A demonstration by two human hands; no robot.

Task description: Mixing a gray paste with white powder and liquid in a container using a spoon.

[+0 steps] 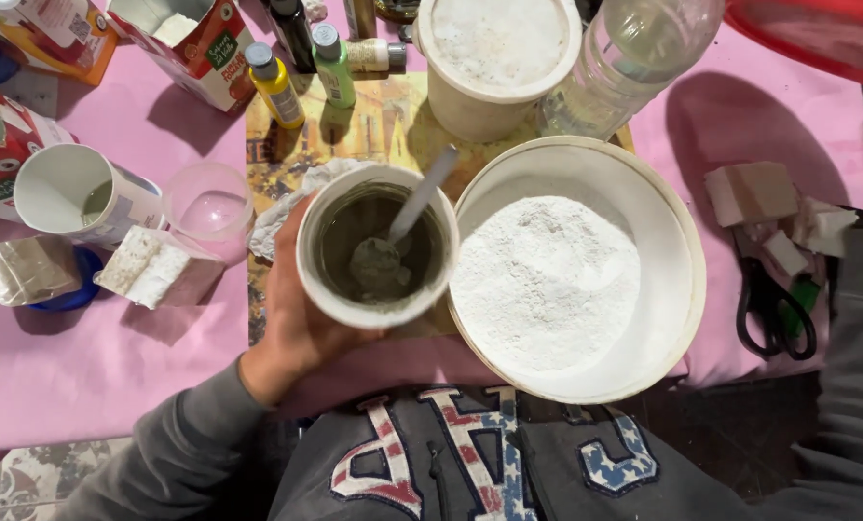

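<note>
My left hand [291, 318] wraps around a white cup [354, 311] that holds a grey wet mix. A grey spoon [407, 217] stands in the mix, its handle leaning up to the right. Right beside the cup sits a wide white bowl [677, 251] filled with white powder [544, 282]. My right hand is not visible; only the grey sleeve [861, 386] shows at the right edge.
Pink cloth [84, 376] covers the table. At the back stand a white tub [494, 58] of powder, a clear plastic bottle [629, 63] and small paint bottles [277, 85]. Cut cartons [79, 198] and a clear cup [209, 203] lie left; scissors [774, 309] and sponge pieces [752, 191] right.
</note>
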